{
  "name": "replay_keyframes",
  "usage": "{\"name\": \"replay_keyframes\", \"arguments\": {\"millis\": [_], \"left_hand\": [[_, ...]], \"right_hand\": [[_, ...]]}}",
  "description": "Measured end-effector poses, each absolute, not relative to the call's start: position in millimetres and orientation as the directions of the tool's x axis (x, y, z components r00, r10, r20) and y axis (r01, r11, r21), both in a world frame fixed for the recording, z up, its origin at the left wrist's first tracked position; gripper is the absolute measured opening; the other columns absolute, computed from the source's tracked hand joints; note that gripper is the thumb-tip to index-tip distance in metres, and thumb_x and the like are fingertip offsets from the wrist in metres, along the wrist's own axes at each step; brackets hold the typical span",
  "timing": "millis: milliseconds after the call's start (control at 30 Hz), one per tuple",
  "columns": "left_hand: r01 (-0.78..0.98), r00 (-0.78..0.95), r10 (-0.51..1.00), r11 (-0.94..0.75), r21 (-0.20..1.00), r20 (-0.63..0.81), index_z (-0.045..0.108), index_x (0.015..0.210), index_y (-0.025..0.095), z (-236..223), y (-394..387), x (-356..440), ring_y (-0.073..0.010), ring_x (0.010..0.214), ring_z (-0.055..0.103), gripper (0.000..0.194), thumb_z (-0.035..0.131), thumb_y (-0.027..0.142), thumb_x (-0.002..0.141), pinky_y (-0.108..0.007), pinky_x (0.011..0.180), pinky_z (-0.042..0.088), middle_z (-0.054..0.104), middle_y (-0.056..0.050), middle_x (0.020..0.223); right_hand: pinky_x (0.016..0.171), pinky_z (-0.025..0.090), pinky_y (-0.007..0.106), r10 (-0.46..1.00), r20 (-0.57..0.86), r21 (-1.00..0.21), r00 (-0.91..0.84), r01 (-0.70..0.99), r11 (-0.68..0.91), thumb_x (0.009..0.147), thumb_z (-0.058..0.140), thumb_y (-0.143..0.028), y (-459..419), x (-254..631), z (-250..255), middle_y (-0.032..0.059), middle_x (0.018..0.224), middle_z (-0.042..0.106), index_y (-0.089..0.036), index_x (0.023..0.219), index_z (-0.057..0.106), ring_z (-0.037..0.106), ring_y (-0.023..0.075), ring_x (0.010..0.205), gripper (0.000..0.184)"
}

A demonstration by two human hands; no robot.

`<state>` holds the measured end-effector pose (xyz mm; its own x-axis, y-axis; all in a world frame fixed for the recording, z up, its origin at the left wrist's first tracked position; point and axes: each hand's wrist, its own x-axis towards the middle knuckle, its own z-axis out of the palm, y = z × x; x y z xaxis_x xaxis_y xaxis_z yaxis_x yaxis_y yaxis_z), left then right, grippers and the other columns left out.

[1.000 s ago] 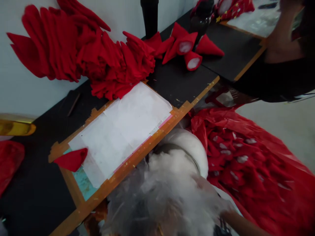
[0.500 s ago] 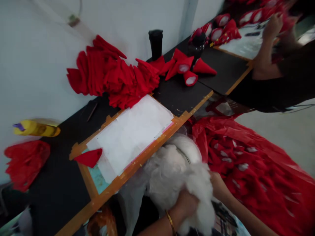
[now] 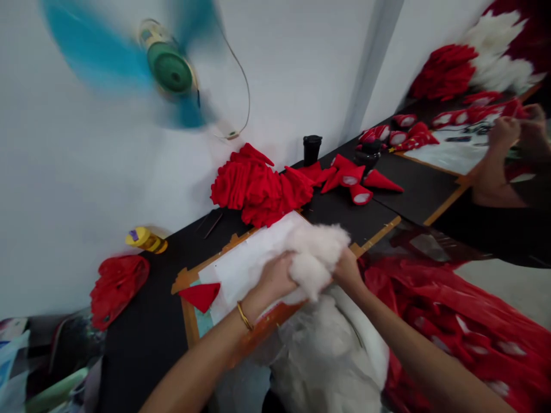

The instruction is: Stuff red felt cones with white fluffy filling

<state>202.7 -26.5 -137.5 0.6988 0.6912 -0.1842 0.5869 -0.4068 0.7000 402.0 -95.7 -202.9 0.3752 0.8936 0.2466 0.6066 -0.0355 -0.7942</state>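
Note:
A fluffy clump of white fiber stuffing (image 3: 316, 255) is held between my two hands, over the front edge of the white paper (image 3: 241, 258). My left hand (image 3: 278, 278), with a gold bangle at its wrist, grips the clump's left side. On its right side my right hand (image 3: 345, 268) is closed, its fingertips partly hidden by the fluff. Below them, a clear plastic bag of stuffing (image 3: 327, 350) stands at the table edge. One red felt cone (image 3: 201, 295) lies flat at the paper's left corner.
Behind the paper is a heap of red felt pieces (image 3: 262, 189). Stuffed red cones (image 3: 348, 175) and a black cup (image 3: 312, 150) stand further right. A large red bag (image 3: 456, 310) sits beside the table. A fan (image 3: 172, 69) spins on the wall; a co-worker's hands (image 3: 508, 132) are busy at far right.
Both hands have risen from the bag of stuffing with a clump and now hold it over the table edge. The view has tilted up, bringing the fan into sight.

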Motion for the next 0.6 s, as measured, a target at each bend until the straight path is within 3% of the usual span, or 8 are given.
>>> {"name": "replay_keyframes", "arguments": {"millis": [33, 133, 233, 333, 433, 500, 600], "left_hand": [[0.622, 0.717, 0.686, -0.553, 0.554, -0.12, 0.063, 0.113, 0.021, -147, -7, 196, -0.027, 0.113, 0.061, 0.032, 0.062, 0.026, 0.082, -0.04, 0.103, 0.048, 0.067, -0.01, 0.121], [0.715, 0.679, 0.719, -0.599, 0.361, -0.151, 0.052, 0.124, 0.013, -188, 40, 180, -0.0332, 0.132, 0.048, 0.053, 0.068, 0.018, 0.074, -0.043, 0.11, 0.042, 0.054, -0.018, 0.135], [0.747, 0.662, 0.721, -0.615, 0.251, -0.205, 0.042, 0.133, 0.008, -226, 67, 177, -0.0345, 0.14, 0.038, 0.068, 0.071, 0.018, 0.072, -0.042, 0.113, 0.037, 0.046, -0.021, 0.144], [0.749, 0.66, 0.727, -0.617, 0.242, -0.19, 0.036, 0.141, 0.006, -238, 79, 183, -0.0357, 0.142, 0.034, 0.079, 0.074, 0.024, 0.073, -0.043, 0.116, 0.033, 0.04, -0.024, 0.149], [0.732, 0.678, 0.725, -0.652, 0.196, -0.122, 0.036, 0.143, 0.003, -227, 84, 184, -0.0395, 0.142, 0.032, 0.085, 0.075, 0.031, 0.073, -0.047, 0.118, 0.029, 0.035, -0.026, 0.152], [0.715, 0.695, 0.714, -0.674, 0.184, -0.086, 0.041, 0.141, 0.007, -213, 84, 177, -0.0407, 0.143, 0.029, 0.08, 0.075, 0.035, 0.073, -0.05, 0.119, 0.026, 0.034, -0.023, 0.155], [0.683, 0.72, 0.693, -0.696, 0.221, -0.043, 0.05, 0.136, 0.016, -191, 81, 162, -0.0362, 0.141, 0.034, 0.064, 0.069, 0.037, 0.079, -0.05, 0.118, 0.03, 0.039, -0.015, 0.155]], "right_hand": [[0.099, 0.052, 0.043, 0.9, 0.233, -0.757, 0.369, 0.65, -0.071, 0.081, 0.059, -0.035, -75, 397, -213, 0.0147, 0.118, 0.072, -0.017, 0.111, 0.068, 0.065, 0.0318, 0.113, 0.036], [0.102, 0.049, 0.045, 0.936, 0.035, -0.596, 0.35, 0.759, -0.262, 0.083, 0.059, -0.024, -38, 392, -242, 0.0218, 0.127, 0.067, -0.008, 0.129, 0.058, 0.061, 0.0345, 0.12, 0.049], [0.102, 0.048, 0.046, 0.948, -0.104, -0.482, 0.302, 0.818, -0.314, 0.085, 0.059, -0.018, -39, 394, -257, 0.0236, 0.127, 0.065, -0.007, 0.141, 0.049, 0.061, 0.0356, 0.119, 0.057], [0.106, 0.046, 0.046, 0.963, 0.007, -0.538, 0.269, 0.813, -0.223, 0.088, 0.056, -0.018, -73, 398, -250, 0.0191, 0.141, 0.057, -0.015, 0.147, 0.044, 0.058, 0.0325, 0.126, 0.061], [0.11, 0.044, 0.043, 0.942, 0.148, -0.641, 0.301, 0.755, -0.14, 0.091, 0.051, -0.022, -123, 408, -235, 0.0127, 0.15, 0.051, -0.021, 0.143, 0.049, 0.053, 0.0276, 0.133, 0.052], [0.104, 0.049, 0.04, 0.921, 0.134, -0.694, 0.365, 0.698, -0.176, 0.093, 0.049, -0.026, -158, 419, -233, 0.0107, 0.138, 0.062, -0.021, 0.136, 0.055, 0.061, 0.0248, 0.122, 0.043], [0.091, 0.056, 0.04, 0.895, -0.036, -0.719, 0.445, 0.61, -0.332, 0.092, 0.049, -0.033, -207, 427, -252, 0.0095, 0.11, 0.075, -0.02, 0.121, 0.065, 0.071, 0.0236, 0.096, 0.036]]}}
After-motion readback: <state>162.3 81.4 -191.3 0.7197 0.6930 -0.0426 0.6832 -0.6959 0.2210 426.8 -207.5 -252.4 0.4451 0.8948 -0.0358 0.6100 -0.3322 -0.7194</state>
